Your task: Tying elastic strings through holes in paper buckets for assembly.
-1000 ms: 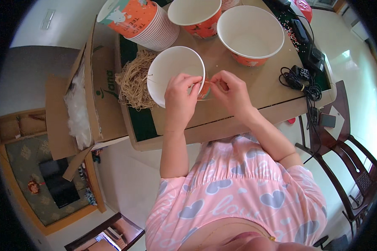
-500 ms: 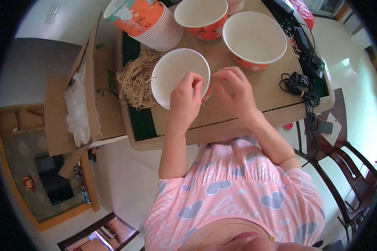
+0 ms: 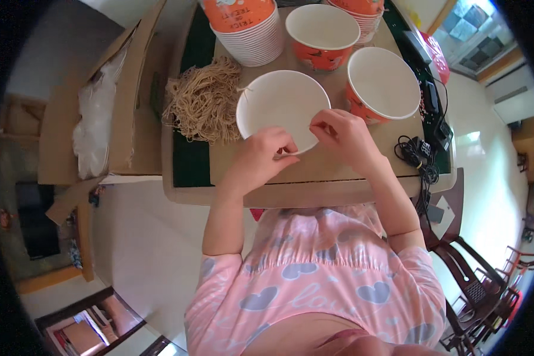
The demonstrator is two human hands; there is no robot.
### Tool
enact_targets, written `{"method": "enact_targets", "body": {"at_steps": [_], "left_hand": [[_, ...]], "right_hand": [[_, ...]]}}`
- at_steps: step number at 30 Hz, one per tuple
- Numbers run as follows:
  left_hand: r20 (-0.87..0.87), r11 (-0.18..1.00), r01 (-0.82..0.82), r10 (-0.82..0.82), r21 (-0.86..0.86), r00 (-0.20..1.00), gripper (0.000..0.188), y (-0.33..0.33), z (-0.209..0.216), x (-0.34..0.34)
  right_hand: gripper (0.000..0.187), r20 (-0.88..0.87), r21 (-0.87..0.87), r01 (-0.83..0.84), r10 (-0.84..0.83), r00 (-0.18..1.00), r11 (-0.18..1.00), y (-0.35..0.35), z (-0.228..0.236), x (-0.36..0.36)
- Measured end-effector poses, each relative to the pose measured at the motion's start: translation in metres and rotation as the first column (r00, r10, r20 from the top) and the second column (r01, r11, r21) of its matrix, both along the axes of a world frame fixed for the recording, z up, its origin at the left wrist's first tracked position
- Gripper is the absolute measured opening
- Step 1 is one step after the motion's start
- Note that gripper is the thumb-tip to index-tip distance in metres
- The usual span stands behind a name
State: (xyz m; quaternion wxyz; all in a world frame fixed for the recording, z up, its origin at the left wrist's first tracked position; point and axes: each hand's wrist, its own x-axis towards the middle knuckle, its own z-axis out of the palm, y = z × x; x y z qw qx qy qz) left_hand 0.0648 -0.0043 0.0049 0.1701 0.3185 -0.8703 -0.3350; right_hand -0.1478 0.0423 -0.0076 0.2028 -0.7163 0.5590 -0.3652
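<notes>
A white-lined paper bucket [image 3: 270, 101] stands in front of me on the table, its mouth facing up. My left hand [image 3: 264, 157] is closed at its near rim, fingers curled over the edge and thumb along the outside. Against the right part of the rim, my right hand [image 3: 344, 137] is pinched; whatever lies between its fingertips is too small to make out. A short end of beige string [image 3: 245, 89] pokes over the bucket's far left rim. Left of the bucket lies a tangled heap of beige string [image 3: 202, 101].
Two more orange paper buckets, one at the back [image 3: 323, 32] and one on the right [image 3: 382, 83], stand beyond. A nested stack of buckets [image 3: 249, 38] is behind the string. Black cables [image 3: 418, 155] lie on the right; an open cardboard box [image 3: 121, 113] adjoins the table's left.
My left hand has moved from over the bucket's mouth to its near rim. My right hand has come in against the right rim. The view has shifted, too.
</notes>
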Motion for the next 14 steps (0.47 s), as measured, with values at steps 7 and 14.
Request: {"method": "enact_targets", "body": {"at_steps": [7, 14], "left_hand": [[-0.190, 0.981, -0.112, 0.142, 0.161, 0.972, 0.029, 0.001, 0.016, 0.023], [0.214, 0.982, 0.166, -0.143, -0.095, 0.966, 0.063, 0.017, -0.008, 0.055]], "right_hand": [[0.008, 0.085, 0.136, -0.042, 0.031, 0.996, 0.990, 0.015, 0.001, 0.004], [0.009, 0.086, 0.169, 0.010, -0.025, 0.996, 0.986, 0.016, 0.005, 0.011]]}}
